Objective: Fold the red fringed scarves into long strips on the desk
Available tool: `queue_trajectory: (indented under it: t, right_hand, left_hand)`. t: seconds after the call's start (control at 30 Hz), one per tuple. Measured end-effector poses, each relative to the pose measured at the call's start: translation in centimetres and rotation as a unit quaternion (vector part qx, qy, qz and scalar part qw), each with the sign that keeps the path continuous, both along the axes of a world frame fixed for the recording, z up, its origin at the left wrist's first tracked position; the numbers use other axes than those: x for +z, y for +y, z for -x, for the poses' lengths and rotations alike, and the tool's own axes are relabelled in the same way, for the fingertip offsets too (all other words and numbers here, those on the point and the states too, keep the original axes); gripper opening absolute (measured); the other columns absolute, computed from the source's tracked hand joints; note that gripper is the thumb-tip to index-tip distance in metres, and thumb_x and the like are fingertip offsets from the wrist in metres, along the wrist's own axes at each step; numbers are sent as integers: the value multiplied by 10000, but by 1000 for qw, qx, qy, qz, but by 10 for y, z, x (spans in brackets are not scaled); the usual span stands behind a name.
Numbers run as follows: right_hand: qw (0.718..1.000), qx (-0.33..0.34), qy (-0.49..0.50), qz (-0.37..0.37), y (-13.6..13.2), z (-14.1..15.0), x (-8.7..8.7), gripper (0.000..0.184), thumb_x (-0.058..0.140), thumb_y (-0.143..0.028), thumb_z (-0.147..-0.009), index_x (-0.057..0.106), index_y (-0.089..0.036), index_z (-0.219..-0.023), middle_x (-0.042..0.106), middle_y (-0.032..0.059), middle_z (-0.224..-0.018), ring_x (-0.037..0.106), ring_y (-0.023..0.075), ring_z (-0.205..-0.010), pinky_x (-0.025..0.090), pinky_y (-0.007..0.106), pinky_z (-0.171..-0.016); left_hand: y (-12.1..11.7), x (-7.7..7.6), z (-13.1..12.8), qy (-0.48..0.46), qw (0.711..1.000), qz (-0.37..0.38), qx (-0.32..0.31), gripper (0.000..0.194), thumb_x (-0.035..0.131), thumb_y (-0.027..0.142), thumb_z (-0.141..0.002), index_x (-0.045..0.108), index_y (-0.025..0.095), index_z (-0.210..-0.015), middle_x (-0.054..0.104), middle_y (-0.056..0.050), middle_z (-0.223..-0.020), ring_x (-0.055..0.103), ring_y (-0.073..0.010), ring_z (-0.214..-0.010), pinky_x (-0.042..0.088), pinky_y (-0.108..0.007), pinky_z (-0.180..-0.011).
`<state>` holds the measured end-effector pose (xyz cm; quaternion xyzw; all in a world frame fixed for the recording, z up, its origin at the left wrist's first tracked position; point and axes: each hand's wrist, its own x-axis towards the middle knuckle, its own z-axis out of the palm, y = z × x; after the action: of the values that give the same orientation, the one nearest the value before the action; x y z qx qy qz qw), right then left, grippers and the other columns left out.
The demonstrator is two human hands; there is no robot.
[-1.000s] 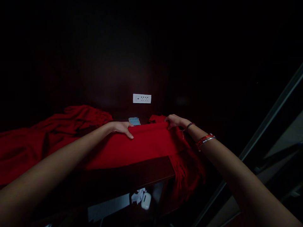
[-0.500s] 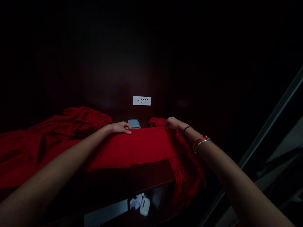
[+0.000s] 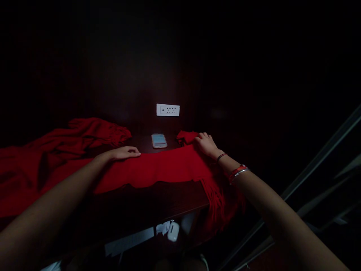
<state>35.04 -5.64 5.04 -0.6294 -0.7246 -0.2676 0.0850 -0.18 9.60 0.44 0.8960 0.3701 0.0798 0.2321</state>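
Note:
A red scarf (image 3: 163, 165) with a fringed end lies in a long band across the dark wooden tabletop (image 3: 175, 195). Its fringe (image 3: 213, 199) hangs past the table's right end. My left hand (image 3: 125, 152) is at the scarf's far edge, thumb and fingers closed on the cloth there. Near the fringed end, my right hand (image 3: 206, 143) lies on the scarf with bent, slightly spread fingers. Beside it is a bunched piece of red cloth (image 3: 186, 137). More crumpled red fabric (image 3: 93, 131) lies to the left, behind my left forearm.
A phone (image 3: 159, 140), its screen blurred, lies beyond the scarf. Above it a white socket plate (image 3: 168, 110) is on the dark wall. Below the tabletop, a white rounded case (image 3: 173, 231) is next to crumpled white paper (image 3: 163, 228). The surroundings are very dark.
My left hand has slid left along the scarf's edge. My right hand has settled onto the cloth, its fingers loosened. The scarf's near edge lies farther back and is wavier.

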Motion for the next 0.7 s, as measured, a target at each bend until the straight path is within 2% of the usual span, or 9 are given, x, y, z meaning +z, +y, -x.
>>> queue_trajectory:
  t: [0.07, 0.13, 0.23, 0.3, 0.4, 0.5, 0.63, 0.7]
  right_hand:
    - [999, 34, 16, -10, -13, 18, -6, 288, 348, -208, -814, 496, -134, -1049, 439, 134, -1072, 349, 229, -999, 314, 364, -805]
    - [991, 127, 37, 9, -25, 40, -14, 318, 337, -251, -826, 460, -147, -1100, 425, 112, -1114, 345, 197, -1033, 307, 337, -854]
    - [958, 265, 54, 92, -34, 72, -31, 381, 323, -345, -833, 407, -183, -1168, 392, 72, -1202, 318, 164, -1107, 264, 323, -925]
    - [938, 301, 65, 159, -35, 86, -42, 464, 319, -418, -821, 337, -194, -1226, 353, 67, -1257, 284, 161, -1153, 247, 326, -945]
    - [925, 290, 90, 230, -33, 91, -56, 543, 291, -481, -807, 255, -202, -1271, 311, 70, -1296, 250, 168, -1186, 235, 347, -955]
    - [928, 264, 110, 238, -31, 88, -64, 520, 257, -486, -814, 259, -235, -1270, 286, 50, -1313, 230, 176, -1199, 208, 376, -965]
    - [928, 263, 120, 237, -31, 84, -67, 509, 268, -486, -811, 276, -251, -1263, 294, 35, -1310, 238, 177, -1197, 196, 370, -973]
    - [927, 264, 122, 238, -30, 84, -67, 510, 273, -488, -809, 281, -252, -1261, 295, 33, -1309, 241, 181, -1196, 196, 373, -974]
  left_hand:
    - [-1, 0, 8, 25, 999, 45, 10, 416, 456, 540, -622, 555, 169, -784, 553, 4, -734, 485, -137, -676, 350, -188, -567]
    - [0, 0, 16, 33, 997, 67, 29, 416, 477, 545, -607, 556, 160, -744, 553, 5, -695, 491, -143, -666, 355, -193, -564]
    - [1, 1, 27, 1, 997, 68, 42, 414, 458, 543, -620, 553, 156, -731, 563, -1, -725, 502, -153, -715, 370, -205, -619]
    - [0, 1, 34, -9, 998, 50, 44, 412, 462, 532, -616, 551, 159, -766, 562, -4, -766, 501, -154, -740, 373, -213, -645]
    - [-4, 1, 49, 17, 997, 28, 66, 467, 533, 501, -556, 525, 158, -874, 542, -2, -744, 495, -140, -674, 376, -217, -600]
    - [-9, 1, 68, 10, 995, 22, 99, 549, 571, 452, -520, 474, 139, -960, 512, 10, -666, 479, -122, -587, 375, -214, -540]
    - [-5, 7, 92, -25, 995, -22, 97, 330, 508, 397, -586, 529, 126, -773, 517, -7, -628, 490, -130, -605, 392, -232, -579]
    - [1, 14, 101, -39, 990, -72, 115, 251, 469, 366, -630, 538, 135, -700, 543, -28, -674, 503, -142, -662, 396, -247, -633]
